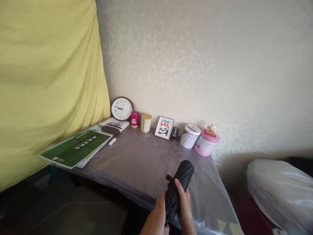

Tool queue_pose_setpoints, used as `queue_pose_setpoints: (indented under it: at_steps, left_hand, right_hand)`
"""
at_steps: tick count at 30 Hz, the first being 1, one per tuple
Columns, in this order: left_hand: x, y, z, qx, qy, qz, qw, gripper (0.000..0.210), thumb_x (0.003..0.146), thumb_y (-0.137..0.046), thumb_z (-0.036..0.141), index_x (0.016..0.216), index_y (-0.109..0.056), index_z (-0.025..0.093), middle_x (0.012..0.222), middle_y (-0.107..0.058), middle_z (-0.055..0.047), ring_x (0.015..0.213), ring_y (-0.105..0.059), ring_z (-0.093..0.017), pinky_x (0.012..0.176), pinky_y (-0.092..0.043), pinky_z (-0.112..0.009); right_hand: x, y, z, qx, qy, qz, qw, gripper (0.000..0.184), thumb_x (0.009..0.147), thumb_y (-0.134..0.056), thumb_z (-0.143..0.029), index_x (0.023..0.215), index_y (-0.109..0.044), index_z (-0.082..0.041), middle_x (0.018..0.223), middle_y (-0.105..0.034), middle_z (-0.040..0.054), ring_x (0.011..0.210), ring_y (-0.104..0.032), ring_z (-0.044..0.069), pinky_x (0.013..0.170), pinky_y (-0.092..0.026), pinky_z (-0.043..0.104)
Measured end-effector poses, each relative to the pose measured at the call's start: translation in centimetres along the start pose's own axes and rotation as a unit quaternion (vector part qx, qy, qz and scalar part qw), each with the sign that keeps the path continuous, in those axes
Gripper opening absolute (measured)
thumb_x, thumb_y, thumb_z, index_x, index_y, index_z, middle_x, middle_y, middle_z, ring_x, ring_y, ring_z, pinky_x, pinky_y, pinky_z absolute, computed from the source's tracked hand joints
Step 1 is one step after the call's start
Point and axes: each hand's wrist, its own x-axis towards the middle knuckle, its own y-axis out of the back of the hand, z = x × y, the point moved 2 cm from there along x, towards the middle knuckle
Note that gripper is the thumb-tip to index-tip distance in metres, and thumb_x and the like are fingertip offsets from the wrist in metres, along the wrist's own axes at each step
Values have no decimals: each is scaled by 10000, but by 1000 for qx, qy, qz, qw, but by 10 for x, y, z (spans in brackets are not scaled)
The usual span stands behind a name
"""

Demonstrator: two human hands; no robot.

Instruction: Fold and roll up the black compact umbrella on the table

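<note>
Two bare hands hold a compact, black, folded fabric umbrella (173,195) above the near part of a table (139,163) covered in grey-purple cloth and shiny clear plastic. The umbrella slants, its wide end pointing away and to the right; whether it touches the table is unclear. The left hand (156,213) is closed against its lower left side, and the right hand (185,202) grips the right side, thumb laid over the folds; the fingers underneath are hidden. A short black fabric strap (169,178) sticks out loose on the left. The step in hand appears to be gathering or smoothing the folds. Handling that strap would call for one hand keeping the roll tight while the other frees its fingers. Well beyond stand a white tub with a purple-and-white lid (190,139) and a pink-lidded tub (205,146).
</note>
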Motion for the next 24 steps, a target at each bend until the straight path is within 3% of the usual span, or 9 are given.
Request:
queue_pose_setpoints:
  at_steps: [3,6,7,9,11,14,17,21,24]
  left_hand:
    - [-2,5,-1,80,35,-4,996,937,579,-480,-30,1414,-89,139,1422,-273,-207,1169,-476,-312,950,-397,-390]
    - [-5,19,12,-34,-27,-11,999,997,582,-567,49,1418,-37,166,1427,-294,-176,1191,-460,-293,967,-395,-366]
    - [-5,23,17,-92,-36,-18,995,1035,588,-602,102,1417,12,185,1403,-339,-170,1130,-515,-283,925,-432,-368]
    - [-5,29,23,-186,24,-72,980,956,735,-540,266,1386,160,260,1216,-541,-142,763,-655,-220,648,-530,-367]
    - [-2,32,25,-188,53,-74,978,834,800,-459,336,1386,134,310,1137,-587,-119,535,-615,-161,491,-508,-334]
    - [7,34,21,-59,-20,13,998,784,770,-511,284,1410,-58,291,1292,-482,-120,824,-637,-197,742,-520,-354]
    - [16,33,11,93,-62,63,992,824,740,-550,219,1414,-79,274,1336,-436,-91,1132,-505,-228,952,-406,-327]
    - [24,32,2,217,-11,45,975,816,770,-527,203,1410,-35,319,1241,-492,-75,998,-583,-229,850,-450,-313]
    - [26,31,2,258,-7,43,965,814,772,-525,186,1409,-36,324,1230,-489,-82,973,-590,-241,826,-456,-327]
  right_hand:
    - [-4,-5,0,20,-18,2,1000,517,593,-728,-484,942,-642,-112,754,-707,54,675,-649,223,601,-516,307]
    - [-5,-7,1,54,-29,-7,998,482,628,-698,-496,914,-645,-112,736,-698,48,657,-646,215,598,-515,306]
    - [-5,-7,2,59,-30,-9,998,481,637,-684,-509,906,-646,-112,716,-692,41,640,-643,212,592,-514,306]
    - [-2,-7,3,52,-32,-11,998,496,650,-659,-536,901,-645,-108,677,-680,31,610,-635,211,577,-508,311]
    - [1,-5,1,24,-26,-5,999,515,651,-655,-544,927,-637,-110,707,-688,31,653,-642,223,606,-509,319]
    - [8,1,-6,-72,36,20,997,523,631,-688,-517,985,-621,-138,872,-704,40,868,-638,247,757,-493,317]
    - [16,7,-9,-186,113,43,975,546,600,-708,-513,1009,-616,-165,921,-696,52,943,-616,265,815,-469,327]
    - [27,15,-3,-284,232,63,928,637,611,-689,-527,1129,-582,-172,910,-660,74,817,-621,251,768,-481,361]
    - [29,15,2,-341,294,18,892,524,716,-611,-493,1137,-597,-182,896,-606,73,718,-596,200,733,-486,347]
